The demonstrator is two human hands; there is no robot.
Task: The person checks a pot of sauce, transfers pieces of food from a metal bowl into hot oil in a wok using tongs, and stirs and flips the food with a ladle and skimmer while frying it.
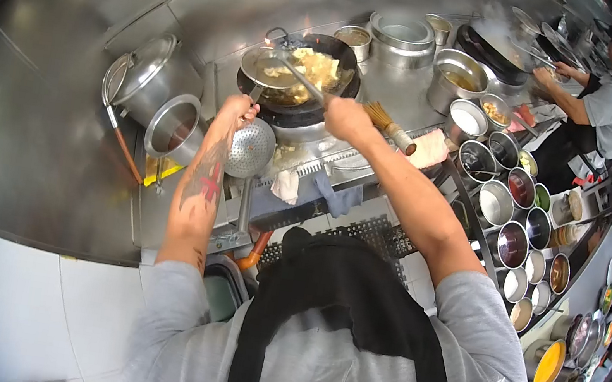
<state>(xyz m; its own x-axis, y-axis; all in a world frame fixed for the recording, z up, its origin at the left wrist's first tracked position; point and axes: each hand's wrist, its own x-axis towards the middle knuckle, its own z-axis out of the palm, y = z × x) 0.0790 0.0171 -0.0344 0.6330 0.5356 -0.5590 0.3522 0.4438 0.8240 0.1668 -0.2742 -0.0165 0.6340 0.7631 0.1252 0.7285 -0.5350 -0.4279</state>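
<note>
A black wok [350,58] sits on the stove, with yellow food pieces [318,68] in liquid inside it. My left hand [239,109] is closed round the handle of a round, shallow skimmer [264,68], which is held over the wok's left side. My right hand [346,118] grips the shaft of a long-handled metal utensil [302,81] slanting across the wok towards the skimmer. Its working end is too unclear to name. Small flames [306,23] show behind the wok. Just below my left hand rests a perforated metal ladle [251,149].
A lidded pot [152,75] and a steel pot [173,125] stand to the left. Right of the wok are a bamboo brush [389,127], a pink cloth [429,147] and steel pots [458,79]. Several seasoning containers [496,202] line the right. Another person [607,108] works at a second wok [493,57].
</note>
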